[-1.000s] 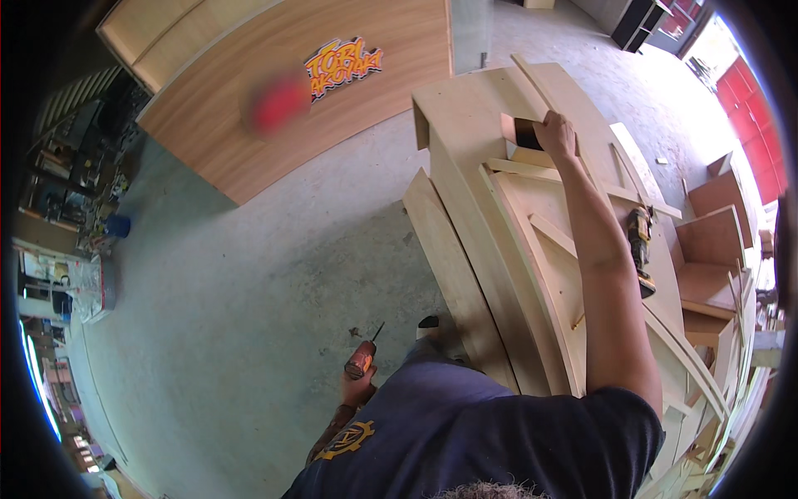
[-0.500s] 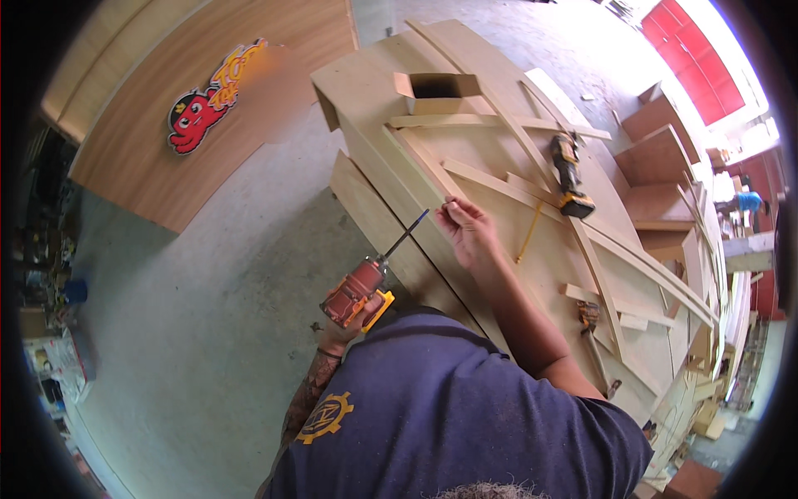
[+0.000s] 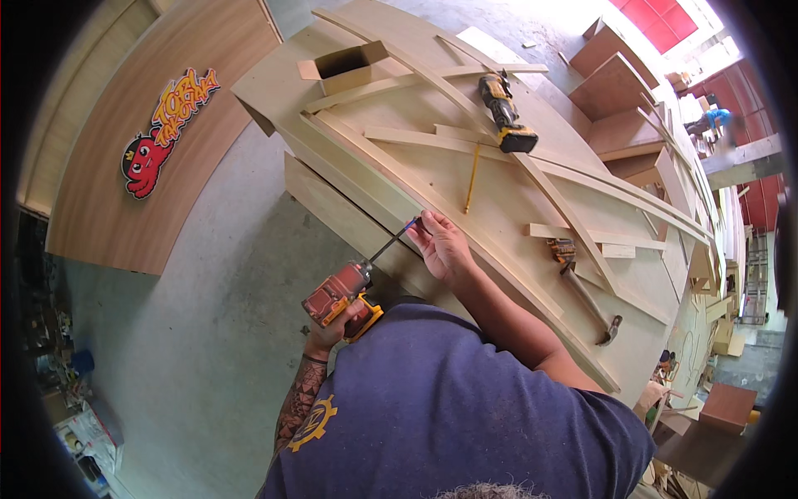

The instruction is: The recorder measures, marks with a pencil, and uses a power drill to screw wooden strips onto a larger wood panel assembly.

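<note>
one drill (image 3: pixel 339 293), two hands (image 3: pixel 332 328) (image 3: pixel 442 246), one hammer (image 3: pixel 586 293).

You are standing over a grey concrete floor (image 3: pixel 208 333). Daylight is flooding in past red shutters (image 3: pixel 665 12) at upper right. A curved wooden counter (image 3: pixel 108 208) bearing a red cartoon sign (image 3: pixel 162 133) is sitting left.

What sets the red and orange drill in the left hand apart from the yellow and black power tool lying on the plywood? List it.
The red and orange drill is gripped by the left hand off the panel's edge; the yellow and black power tool lies untouched on the plywood panel. The drill carries a long bit that the right hand steadies; the other tool's tip isn't clear. Both are handheld power tools.
</note>
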A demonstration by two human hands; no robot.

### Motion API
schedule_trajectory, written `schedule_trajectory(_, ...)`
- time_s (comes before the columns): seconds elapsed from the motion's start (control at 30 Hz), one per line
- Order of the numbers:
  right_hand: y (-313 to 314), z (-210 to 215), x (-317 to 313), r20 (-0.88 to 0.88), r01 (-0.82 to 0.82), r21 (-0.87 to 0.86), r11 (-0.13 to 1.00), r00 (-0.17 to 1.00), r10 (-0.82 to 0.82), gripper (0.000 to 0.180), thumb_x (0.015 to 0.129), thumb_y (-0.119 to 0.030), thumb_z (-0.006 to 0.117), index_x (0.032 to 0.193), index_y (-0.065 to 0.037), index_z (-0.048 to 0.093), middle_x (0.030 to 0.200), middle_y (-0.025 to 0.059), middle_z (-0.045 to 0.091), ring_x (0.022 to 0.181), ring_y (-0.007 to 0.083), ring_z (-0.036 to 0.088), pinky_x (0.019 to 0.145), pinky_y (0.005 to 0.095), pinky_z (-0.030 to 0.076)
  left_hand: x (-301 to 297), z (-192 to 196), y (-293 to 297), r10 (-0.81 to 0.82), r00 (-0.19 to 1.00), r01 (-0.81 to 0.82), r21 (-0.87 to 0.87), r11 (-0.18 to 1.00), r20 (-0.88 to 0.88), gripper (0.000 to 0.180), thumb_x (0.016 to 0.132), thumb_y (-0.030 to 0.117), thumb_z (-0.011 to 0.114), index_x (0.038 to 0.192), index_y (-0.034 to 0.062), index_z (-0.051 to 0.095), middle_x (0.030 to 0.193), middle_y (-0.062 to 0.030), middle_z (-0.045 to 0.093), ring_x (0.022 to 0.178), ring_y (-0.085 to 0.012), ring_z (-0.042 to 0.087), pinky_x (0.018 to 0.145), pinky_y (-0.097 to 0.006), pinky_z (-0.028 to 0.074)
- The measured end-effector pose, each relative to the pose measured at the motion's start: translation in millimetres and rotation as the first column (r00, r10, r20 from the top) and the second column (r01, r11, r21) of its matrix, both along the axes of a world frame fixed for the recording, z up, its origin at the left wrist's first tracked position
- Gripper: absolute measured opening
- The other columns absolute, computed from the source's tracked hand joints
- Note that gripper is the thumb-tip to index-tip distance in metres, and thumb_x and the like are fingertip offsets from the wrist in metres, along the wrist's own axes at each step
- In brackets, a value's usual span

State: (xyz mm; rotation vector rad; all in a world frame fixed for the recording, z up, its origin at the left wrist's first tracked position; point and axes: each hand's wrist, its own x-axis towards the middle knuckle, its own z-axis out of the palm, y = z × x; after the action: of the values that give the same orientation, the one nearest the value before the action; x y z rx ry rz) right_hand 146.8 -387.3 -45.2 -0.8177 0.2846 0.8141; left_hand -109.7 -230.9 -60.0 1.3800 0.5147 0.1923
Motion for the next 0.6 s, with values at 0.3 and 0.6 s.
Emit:
schedule_trajectory(0.3,-38.0,-26.5,-28.8,0.016,0.067,-0.095,0.993,0.998,-0.066,0.017,0.106,-0.013,0.068,0.116,0.000,0.062,0.106,0.0110,0.068,0.098,0.0239,0.071,0.092,0.0406,0.063,-31.1,-17.7,-38.7,0.024,0.994,-0.043,-0.179,0.983,-0.104,0.029,0.097,0.014,0.071,0.121,-0.0019,0.073,0.083,0.0021,0.066,0.073,-0.0063,0.060,0.070,-0.025,0.049)
schedule_trajectory(0.6,-57.5,12.3,-42.8,0.257,-0.185,-0.446,0.876,0.911,0.323,0.025,0.104,-0.017,0.071,0.121,-0.001,0.062,0.107,0.0107,0.068,0.097,0.0235,0.071,0.090,0.0366,0.061,-30.5,-51.2,-83.0,0.194,0.980,-0.134,-0.593,0.794,0.037,0.034,0.100,0.017,0.064,0.129,-0.0006,0.061,0.089,-0.0015,0.056,0.073,-0.0111,0.054,0.069,-0.029,0.050)
